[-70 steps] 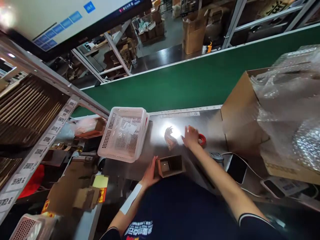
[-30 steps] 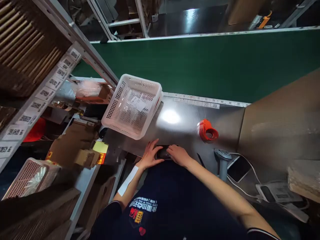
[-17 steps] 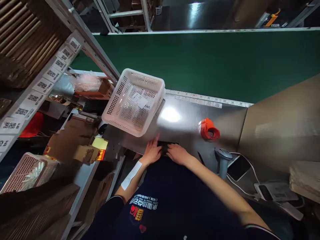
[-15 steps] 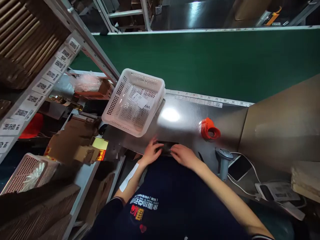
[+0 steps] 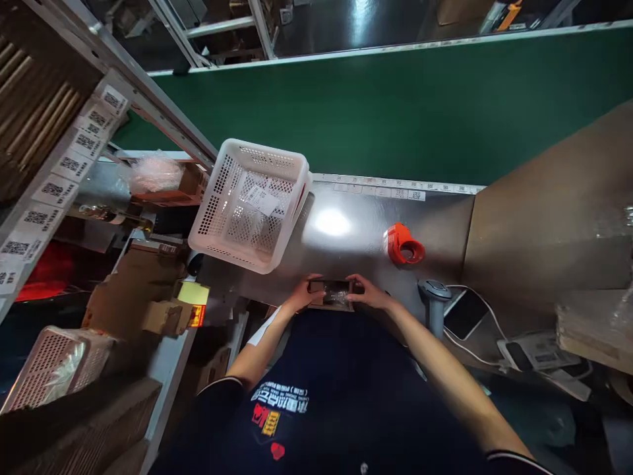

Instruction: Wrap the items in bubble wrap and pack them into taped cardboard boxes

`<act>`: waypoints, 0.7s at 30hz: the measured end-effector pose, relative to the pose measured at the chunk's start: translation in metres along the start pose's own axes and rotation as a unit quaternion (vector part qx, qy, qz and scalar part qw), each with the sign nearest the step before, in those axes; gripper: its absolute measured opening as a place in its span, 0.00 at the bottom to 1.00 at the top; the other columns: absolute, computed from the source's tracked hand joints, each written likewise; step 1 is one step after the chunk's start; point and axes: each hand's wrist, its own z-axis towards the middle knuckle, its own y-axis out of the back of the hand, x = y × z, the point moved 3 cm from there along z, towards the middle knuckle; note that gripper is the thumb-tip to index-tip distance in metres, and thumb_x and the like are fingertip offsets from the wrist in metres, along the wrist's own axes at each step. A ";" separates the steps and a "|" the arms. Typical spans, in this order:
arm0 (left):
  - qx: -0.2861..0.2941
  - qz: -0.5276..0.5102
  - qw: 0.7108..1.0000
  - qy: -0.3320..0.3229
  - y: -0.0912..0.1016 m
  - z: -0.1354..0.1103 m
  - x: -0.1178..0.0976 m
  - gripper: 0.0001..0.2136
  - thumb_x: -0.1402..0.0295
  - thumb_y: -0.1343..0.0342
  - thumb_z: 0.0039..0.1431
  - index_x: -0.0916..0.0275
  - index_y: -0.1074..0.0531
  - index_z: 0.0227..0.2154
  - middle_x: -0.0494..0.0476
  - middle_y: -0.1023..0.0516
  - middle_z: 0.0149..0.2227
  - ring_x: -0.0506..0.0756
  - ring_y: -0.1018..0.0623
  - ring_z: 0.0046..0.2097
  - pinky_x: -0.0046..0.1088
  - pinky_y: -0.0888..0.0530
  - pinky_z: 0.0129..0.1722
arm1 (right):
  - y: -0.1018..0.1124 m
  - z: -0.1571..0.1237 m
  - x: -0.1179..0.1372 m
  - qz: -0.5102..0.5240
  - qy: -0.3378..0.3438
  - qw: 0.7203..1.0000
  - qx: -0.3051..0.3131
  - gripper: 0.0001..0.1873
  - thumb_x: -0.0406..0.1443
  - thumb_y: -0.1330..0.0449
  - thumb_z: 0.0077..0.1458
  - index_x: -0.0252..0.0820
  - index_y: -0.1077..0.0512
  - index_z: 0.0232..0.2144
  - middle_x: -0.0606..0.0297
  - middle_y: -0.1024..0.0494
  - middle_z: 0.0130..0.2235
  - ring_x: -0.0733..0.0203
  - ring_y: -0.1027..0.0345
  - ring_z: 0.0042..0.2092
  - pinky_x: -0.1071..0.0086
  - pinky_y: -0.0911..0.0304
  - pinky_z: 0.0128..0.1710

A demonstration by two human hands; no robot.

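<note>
A small open cardboard box (image 5: 328, 306) stands at the bench's near edge, right against my body. Clear plastic wrap (image 5: 338, 297) shows inside it. My left hand (image 5: 302, 294) grips the box's left end, thumb over the rim. At the opposite end my right hand (image 5: 366, 293) is closed around the right wall. What lies under the plastic cannot be made out. Up and to the left of my hands sits a white perforated basket (image 5: 212, 241) holding a paper label (image 5: 262, 200).
An orange tape dispenser (image 5: 399, 245) and a grey handheld scanner (image 5: 435, 300) stand to the right, beside a phone (image 5: 466, 315) and white cable. A green conveyor belt (image 5: 376, 112) runs behind the bench. Shelves with flattened cartons (image 5: 131, 280) border the left; a large cardboard sheet (image 5: 548, 218) borders the right.
The dark area between my hands now shows as an open box with plastic inside. My hands have moved slightly apart to its two ends. The view has shifted a little.
</note>
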 end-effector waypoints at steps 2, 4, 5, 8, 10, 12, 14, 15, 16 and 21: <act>0.005 0.036 0.999 -0.009 -0.010 0.005 0.001 0.30 0.62 0.28 0.50 0.61 0.27 0.56 0.63 0.23 0.56 0.62 0.24 0.59 0.45 0.28 0.61 | -0.002 -0.004 -0.001 -0.048 -0.011 0.998 -0.035 0.29 0.48 0.29 0.48 0.46 0.31 0.48 0.63 0.21 0.46 0.53 0.26 0.48 0.60 0.30 0.48; 0.003 0.065 0.997 -0.028 -0.015 0.007 0.002 0.35 0.64 0.29 0.50 0.61 0.32 0.61 0.63 0.23 0.56 0.62 0.24 0.58 0.46 0.28 0.61 | -0.003 -0.008 -0.003 -0.091 -0.027 0.993 -0.070 0.29 0.48 0.30 0.49 0.46 0.33 0.49 0.63 0.21 0.45 0.52 0.26 0.46 0.60 0.30 0.46; -0.004 0.081 0.996 -0.041 -0.016 0.007 0.002 0.38 0.63 0.28 0.50 0.61 0.35 0.63 0.64 0.24 0.56 0.62 0.24 0.58 0.46 0.28 0.61 | -0.003 -0.010 -0.004 -0.112 -0.031 0.989 -0.090 0.30 0.48 0.30 0.49 0.46 0.33 0.51 0.62 0.21 0.46 0.51 0.25 0.47 0.59 0.29 0.47; -0.024 0.131 0.988 -0.081 -0.022 0.010 -0.003 0.40 0.61 0.28 0.50 0.61 0.38 0.64 0.65 0.25 0.58 0.63 0.24 0.59 0.46 0.27 0.61 | 0.003 -0.019 -0.010 -0.186 0.002 0.968 -0.166 0.37 0.48 0.30 0.50 0.44 0.35 0.59 0.52 0.23 0.56 0.44 0.27 0.55 0.53 0.32 0.56; -0.009 0.173 0.980 -0.098 -0.029 0.015 -0.008 0.35 0.60 0.28 0.51 0.60 0.33 0.60 0.64 0.25 0.58 0.63 0.23 0.59 0.43 0.26 0.59 | 0.008 -0.025 -0.016 -0.241 0.049 0.947 -0.207 0.39 0.46 0.31 0.52 0.42 0.35 0.63 0.48 0.27 0.62 0.42 0.33 0.63 0.49 0.38 0.63; 0.010 0.217 0.969 -0.116 -0.033 0.019 -0.015 0.25 0.60 0.31 0.55 0.59 0.27 0.55 0.64 0.24 0.58 0.63 0.23 0.59 0.40 0.25 0.58 | 0.012 -0.031 -0.022 -0.290 0.078 0.933 -0.199 0.33 0.44 0.35 0.58 0.42 0.33 0.63 0.47 0.29 0.64 0.42 0.36 0.66 0.47 0.42 0.67; 0.032 0.258 0.954 -0.147 -0.032 0.018 -0.021 0.16 0.60 0.35 0.61 0.59 0.22 0.50 0.63 0.22 0.57 0.63 0.24 0.60 0.40 0.27 0.60 | 0.016 -0.037 -0.027 -0.320 0.088 0.930 -0.161 0.25 0.42 0.40 0.63 0.44 0.29 0.61 0.51 0.27 0.64 0.45 0.35 0.66 0.47 0.43 0.67; 0.047 0.277 0.945 -0.166 -0.028 0.015 -0.023 0.13 0.62 0.39 0.64 0.58 0.21 0.49 0.62 0.22 0.57 0.63 0.24 0.61 0.41 0.29 0.63 | 0.019 -0.041 -0.028 -0.329 0.098 0.930 -0.133 0.23 0.40 0.42 0.64 0.45 0.28 0.60 0.53 0.26 0.64 0.46 0.35 0.66 0.47 0.42 0.67; 0.069 0.296 0.935 -0.184 -0.024 0.011 -0.025 0.13 0.64 0.42 0.66 0.57 0.21 0.50 0.61 0.22 0.58 0.63 0.25 0.62 0.42 0.31 0.64 | 0.022 -0.046 -0.028 -0.335 0.114 0.930 -0.103 0.22 0.39 0.44 0.66 0.46 0.28 0.60 0.55 0.26 0.64 0.48 0.36 0.67 0.47 0.43 0.67; 0.147 0.359 0.902 -0.190 0.003 -0.011 -0.031 0.27 0.73 0.39 0.60 0.48 0.28 0.62 0.59 0.35 0.70 0.66 0.31 0.68 0.51 0.35 0.67 | 0.033 -0.077 -0.023 -0.320 0.198 0.927 -0.007 0.34 0.37 0.42 0.62 0.46 0.37 0.69 0.53 0.46 0.75 0.47 0.53 0.75 0.46 0.51 0.72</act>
